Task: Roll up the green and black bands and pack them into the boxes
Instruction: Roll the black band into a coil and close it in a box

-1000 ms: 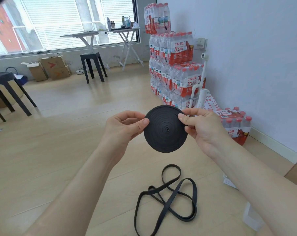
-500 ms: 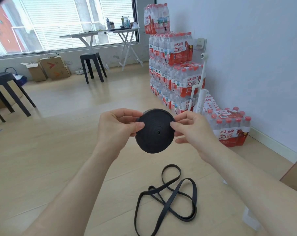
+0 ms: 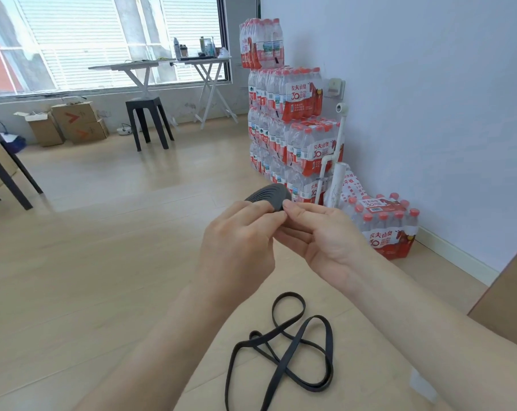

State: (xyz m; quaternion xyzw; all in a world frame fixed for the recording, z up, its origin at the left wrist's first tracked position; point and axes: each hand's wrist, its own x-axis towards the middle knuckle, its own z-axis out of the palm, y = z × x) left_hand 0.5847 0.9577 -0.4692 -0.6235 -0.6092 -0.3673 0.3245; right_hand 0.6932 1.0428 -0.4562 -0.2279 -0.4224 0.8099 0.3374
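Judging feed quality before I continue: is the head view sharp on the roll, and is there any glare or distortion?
Head view: rolled black band, left hand and right hand slightly soft; loose black band crisp; window overexposed; wide-angle distortion bows the wall.

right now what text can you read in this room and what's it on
"农夫山泉": stacked water-bottle packs and the floor pack
"30周年": the same packs
Red print on the white sheet beside the pipe: too blurred to read
Cardboard boxes: red arrow mark, no words
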